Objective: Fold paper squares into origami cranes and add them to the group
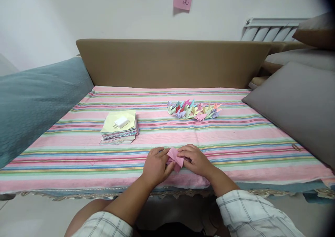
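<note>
Between my two hands is a partly folded piece of pink origami paper [176,157], just above the striped cloth near its front edge. My left hand [156,163] pinches its left side, with the thumb at the lower edge and the fingers over the top. On the right side, my right hand [196,159] grips the paper with fingers on top and the thumb below. Some of the folds are hidden under my fingers. Beyond my hands lies a cluster of folded paper cranes [194,110] in several colours.
A stack of square coloured paper [119,134] sits to the left, with a white charger plug [121,122] on top. Striped cloth [78,143] covers the sofa seat. Grey cushions [295,108] stand at the right, a teal armrest [44,101] at the left, and a brown backrest [170,64] behind.
</note>
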Available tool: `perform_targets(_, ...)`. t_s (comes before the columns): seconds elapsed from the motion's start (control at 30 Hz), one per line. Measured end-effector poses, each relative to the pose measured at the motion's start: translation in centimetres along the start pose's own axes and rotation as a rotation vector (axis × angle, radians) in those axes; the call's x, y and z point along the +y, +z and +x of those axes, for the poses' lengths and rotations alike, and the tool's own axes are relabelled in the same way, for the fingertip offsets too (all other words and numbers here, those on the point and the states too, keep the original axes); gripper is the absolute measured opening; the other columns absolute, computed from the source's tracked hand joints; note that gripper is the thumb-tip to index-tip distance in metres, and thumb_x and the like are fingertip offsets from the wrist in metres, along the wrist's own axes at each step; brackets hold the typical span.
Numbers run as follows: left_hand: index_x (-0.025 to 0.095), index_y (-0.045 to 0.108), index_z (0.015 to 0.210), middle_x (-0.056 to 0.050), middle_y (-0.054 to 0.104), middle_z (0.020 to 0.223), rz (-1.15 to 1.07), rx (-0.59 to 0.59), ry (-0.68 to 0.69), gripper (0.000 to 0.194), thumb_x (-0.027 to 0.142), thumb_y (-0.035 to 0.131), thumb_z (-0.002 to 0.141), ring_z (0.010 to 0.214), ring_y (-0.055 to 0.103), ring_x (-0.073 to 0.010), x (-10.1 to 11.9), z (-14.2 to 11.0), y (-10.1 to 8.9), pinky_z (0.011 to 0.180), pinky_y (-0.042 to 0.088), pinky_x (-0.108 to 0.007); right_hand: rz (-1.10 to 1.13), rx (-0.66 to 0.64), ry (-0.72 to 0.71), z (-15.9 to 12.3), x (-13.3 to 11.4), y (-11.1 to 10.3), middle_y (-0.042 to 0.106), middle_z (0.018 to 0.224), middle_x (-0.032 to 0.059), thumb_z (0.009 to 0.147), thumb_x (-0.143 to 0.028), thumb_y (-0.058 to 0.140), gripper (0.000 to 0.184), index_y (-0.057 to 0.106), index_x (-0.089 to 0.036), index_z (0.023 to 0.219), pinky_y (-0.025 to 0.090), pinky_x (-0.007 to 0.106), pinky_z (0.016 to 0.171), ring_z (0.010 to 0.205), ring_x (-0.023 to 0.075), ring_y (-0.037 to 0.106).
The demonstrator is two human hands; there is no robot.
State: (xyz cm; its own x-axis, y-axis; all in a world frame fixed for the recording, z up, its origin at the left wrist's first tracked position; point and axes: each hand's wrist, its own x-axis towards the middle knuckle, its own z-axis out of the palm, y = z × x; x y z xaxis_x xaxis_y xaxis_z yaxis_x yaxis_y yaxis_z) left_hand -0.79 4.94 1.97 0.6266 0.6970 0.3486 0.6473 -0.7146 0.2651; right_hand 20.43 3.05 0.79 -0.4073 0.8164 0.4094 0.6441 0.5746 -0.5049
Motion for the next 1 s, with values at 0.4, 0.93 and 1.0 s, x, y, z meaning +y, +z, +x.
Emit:
perform_targets(0.4, 0.023, 0.051, 0.127, -0.008, 0.059, 0.123, 0.045, -0.004, 0.033, 0.066, 0.06, 0.058, 0.074, 0.109, 0.049, -0.0284, -0.1, -0.27, 0.33, 0.094, 0.038, -0.047, -0.061, -0.062, 0.049, 0.02, -0.66, -0.24, 0.058, 0.105, 0.0057, 0.079, -0.016, 0.054, 0.015, 0.066, -0.022, 0.085, 0.04, 0.04, 0.088, 0.098, 0.0212, 0.049)
perform_targets(0.93, 0.025, 0.033, 0.14, -0.01, 0.033, 0.147, 0.126, -0.235, 0.248, 0.073, 0.066, 0.042, 0.08, 0.134, 0.027, -0.0305, -0.51, -0.7, -0.25, 0.108, 0.018, -0.052, -0.037, -0.001, 0.136, -0.01, -0.05, 0.2, 0.057, 0.102, 0.0062, 0.075, -0.011, 0.054, 0.019, 0.066, -0.021, 0.086, 0.043, 0.038, 0.086, 0.098, 0.0215, 0.049)
perform_targets(1.0, 0.028, 0.034, 0.139, -0.011, 0.03, 0.148, 0.107, -0.259, 0.275, 0.074, 0.067, 0.044, 0.078, 0.134, 0.027, -0.032, -0.77, -0.75, -0.47, 0.107, 0.019, -0.053, -0.025, 0.007, 0.145, -0.03, 0.16, 0.05, 0.057, 0.101, 0.0061, 0.074, -0.012, 0.055, 0.019, 0.066, -0.021, 0.086, 0.043, 0.038, 0.085, 0.097, 0.0217, 0.049)
